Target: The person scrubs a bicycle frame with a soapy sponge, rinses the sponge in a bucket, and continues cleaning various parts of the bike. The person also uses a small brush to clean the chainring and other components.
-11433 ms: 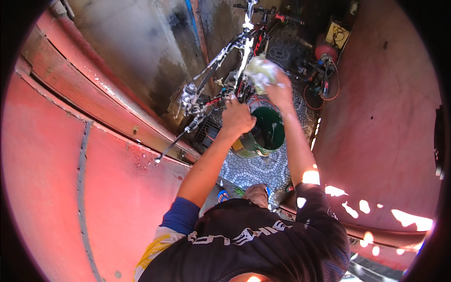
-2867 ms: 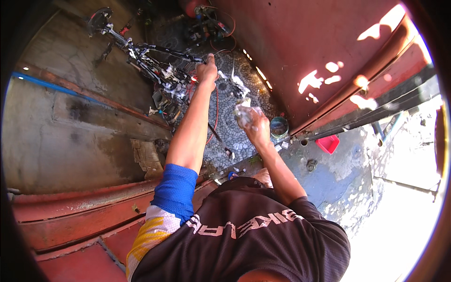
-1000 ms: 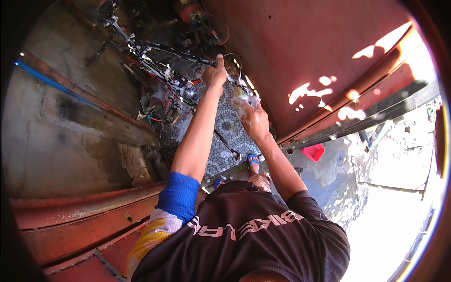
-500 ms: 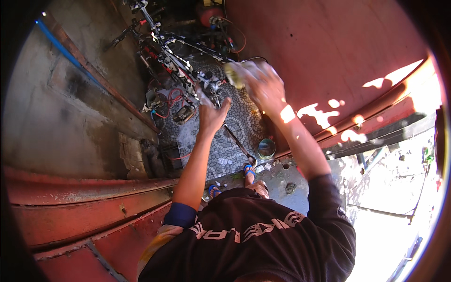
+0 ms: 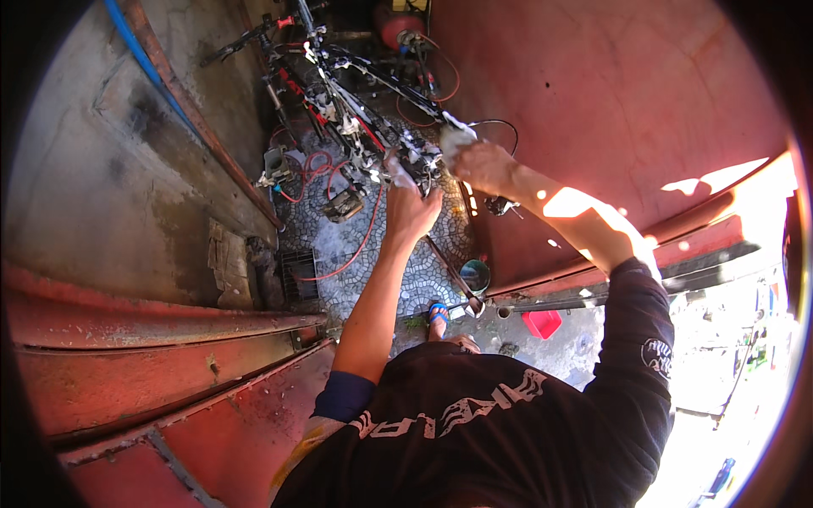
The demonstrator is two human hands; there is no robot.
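A black, red and white bicycle frame [image 5: 360, 114] flecked with white suds stands ahead of me, its far end reaching toward the top of the view. My left hand [image 5: 411, 207], wet with foam, is closed at the near end of the frame; its fingertips are partly hidden by suds. My right hand [image 5: 487, 168] is closed around a pale sponge [image 5: 453, 142], slightly blurred, and presses it to the foamy end of a dark tube on the right. A pedal [image 5: 343, 205] hangs left of my left hand.
A red hose [image 5: 373, 224] winds over the wet pebble-patterned floor [image 5: 339, 254]. A green bucket [image 5: 476, 275] and a red plastic container [image 5: 542, 323] stand near my feet. A red metal wall [image 5: 610, 110] is at the right, a grey wall [image 5: 169, 186] at the left.
My right hand has come down with the sponge onto the tube end. My left hand has shifted right and closed at the frame. The view has moved, bringing the red container in.
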